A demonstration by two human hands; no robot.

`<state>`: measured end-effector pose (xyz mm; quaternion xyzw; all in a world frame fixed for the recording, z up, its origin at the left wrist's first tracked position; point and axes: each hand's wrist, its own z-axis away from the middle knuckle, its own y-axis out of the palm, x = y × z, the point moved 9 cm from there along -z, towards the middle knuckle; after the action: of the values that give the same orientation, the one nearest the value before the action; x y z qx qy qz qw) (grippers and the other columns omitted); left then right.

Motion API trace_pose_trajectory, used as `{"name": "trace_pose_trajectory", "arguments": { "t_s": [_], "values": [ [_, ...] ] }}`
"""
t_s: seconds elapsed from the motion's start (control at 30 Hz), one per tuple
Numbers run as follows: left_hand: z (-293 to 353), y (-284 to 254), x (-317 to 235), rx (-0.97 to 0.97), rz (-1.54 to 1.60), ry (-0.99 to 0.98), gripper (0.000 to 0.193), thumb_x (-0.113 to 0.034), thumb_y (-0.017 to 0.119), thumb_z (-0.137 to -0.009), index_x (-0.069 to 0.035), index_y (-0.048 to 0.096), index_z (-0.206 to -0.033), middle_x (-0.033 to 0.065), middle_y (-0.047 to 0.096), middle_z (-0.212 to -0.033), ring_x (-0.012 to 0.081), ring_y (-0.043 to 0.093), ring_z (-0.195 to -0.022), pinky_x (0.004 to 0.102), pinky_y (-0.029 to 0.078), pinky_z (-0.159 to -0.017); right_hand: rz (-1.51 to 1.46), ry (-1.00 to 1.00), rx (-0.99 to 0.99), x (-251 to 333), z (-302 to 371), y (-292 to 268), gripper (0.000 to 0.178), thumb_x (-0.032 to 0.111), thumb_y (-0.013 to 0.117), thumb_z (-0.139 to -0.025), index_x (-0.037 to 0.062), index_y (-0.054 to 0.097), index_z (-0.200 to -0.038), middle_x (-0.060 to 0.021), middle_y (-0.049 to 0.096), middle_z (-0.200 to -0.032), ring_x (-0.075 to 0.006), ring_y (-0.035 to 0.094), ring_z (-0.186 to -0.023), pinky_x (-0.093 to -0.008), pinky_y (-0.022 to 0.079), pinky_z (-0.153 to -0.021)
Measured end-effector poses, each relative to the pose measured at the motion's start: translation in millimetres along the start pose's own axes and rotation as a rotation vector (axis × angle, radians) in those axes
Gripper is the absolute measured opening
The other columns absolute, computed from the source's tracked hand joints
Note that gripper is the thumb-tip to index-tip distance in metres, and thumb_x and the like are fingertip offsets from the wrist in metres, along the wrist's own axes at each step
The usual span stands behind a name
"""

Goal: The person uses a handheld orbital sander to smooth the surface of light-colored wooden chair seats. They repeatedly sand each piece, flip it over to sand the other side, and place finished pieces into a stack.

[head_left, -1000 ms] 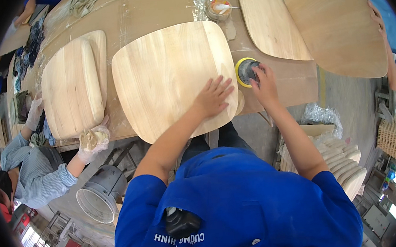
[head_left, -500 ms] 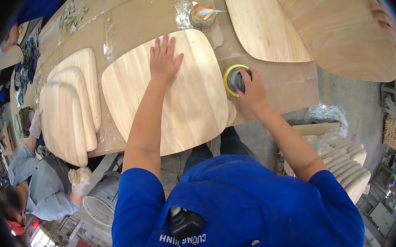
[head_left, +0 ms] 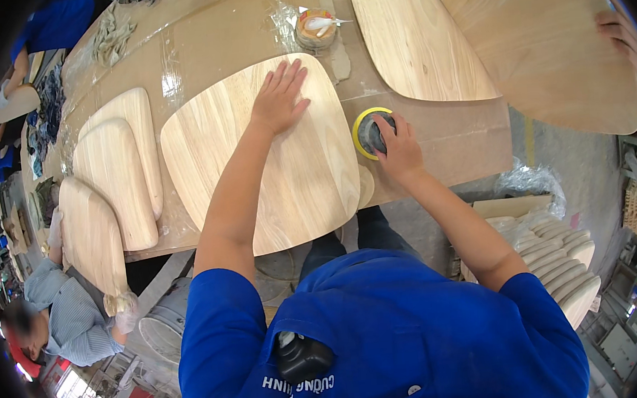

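A pale wooden seat panel (head_left: 254,159) with rounded corners lies flat in front of me on the paper-covered table. My left hand (head_left: 280,96) rests on its upper right part, palm down with the fingers stretched out. Just off the panel's right edge, my right hand (head_left: 399,146) grips a round sanding pad (head_left: 367,135), dark on top with a yellow rim. The pad sits on the table covering, and my fingers curl over its top. Part of another pale rounded piece (head_left: 365,186) shows from under the panel's lower right edge.
Several shaped wooden panels (head_left: 114,183) lie at the left, where a co-worker's gloved hands (head_left: 125,313) hold the nearest one. At the right, another hand (head_left: 617,32) holds a large panel (head_left: 540,51). A tape roll (head_left: 317,36) stands behind; stacked wooden parts (head_left: 555,262) sit below right.
My left hand has slid slightly right and down on the panel. My right hand and the sanding pad have shifted a little left. The co-worker at left has pulled the front panel away from the others.
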<state>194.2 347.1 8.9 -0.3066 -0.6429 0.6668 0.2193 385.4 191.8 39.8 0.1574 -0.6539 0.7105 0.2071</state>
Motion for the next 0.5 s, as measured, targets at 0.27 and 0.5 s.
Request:
{"name": "trace_pose_trajectory", "arguments": {
  "t_s": [0.27,0.5],
  "values": [
    [24.8,-2.6,33.9,-0.002,-0.051,-0.139,0.067,-0.046,0.049,-0.092,-0.015,0.031,-0.149,0.0055,0.022,-0.158,0.0310,0.019,-0.145,0.0473,0.019,-0.117,0.003,0.016,-0.004,-0.4,1.2,0.7,0.077,0.010,0.078,-0.069,0.0216,0.043,-0.137,-0.0186,0.041,-0.135,-0.0414,0.047,-0.115,-0.0465,0.049,-0.091],
    [23.3,4.2,-22.1,-0.001,0.055,-0.004,0.067,-0.043,0.052,-0.091,-0.018,0.031,-0.149,0.0047,0.022,-0.158,0.0309,0.018,-0.145,0.0500,0.018,-0.117,-0.022,0.055,0.084,-7.0,-8.0,6.2,0.072,0.011,0.077,-0.070,0.0189,0.045,-0.134,-0.0177,0.043,-0.132,-0.0388,0.053,-0.108,-0.0452,0.050,-0.087]
  ]
}}
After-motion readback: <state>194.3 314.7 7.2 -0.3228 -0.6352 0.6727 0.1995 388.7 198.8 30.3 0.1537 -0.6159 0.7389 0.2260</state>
